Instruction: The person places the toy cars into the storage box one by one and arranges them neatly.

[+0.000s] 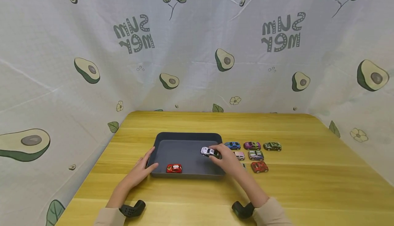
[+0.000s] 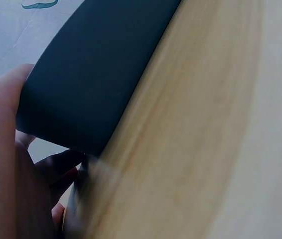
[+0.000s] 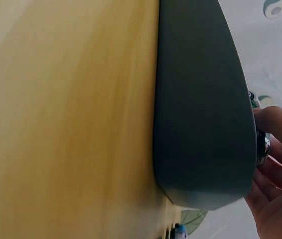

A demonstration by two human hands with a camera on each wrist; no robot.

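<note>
A dark grey tray (image 1: pixel 187 136) lies on the wooden table with a red toy car (image 1: pixel 174 168) in its front left part. My right hand (image 1: pixel 222 154) holds a white toy car (image 1: pixel 208 151) over the tray's right side, fingers curled round it. My left hand (image 1: pixel 144 167) grips the tray's front left corner, thumb on the rim. In the left wrist view the tray wall (image 2: pixel 96 74) fills the frame beside my palm (image 2: pixel 6 164). The right wrist view shows the tray's outer wall (image 3: pixel 201 109) and my fingers (image 3: pixel 275 149) on the car behind it.
Several toy cars stand in rows right of the tray: blue (image 1: pixel 233 145), purple (image 1: pixel 252 146), dark green (image 1: pixel 272 146), a striped one (image 1: pixel 255 155) and red (image 1: pixel 259 167). Avocado-print cloth walls surround the table (image 1: pixel 307 185) at back and sides.
</note>
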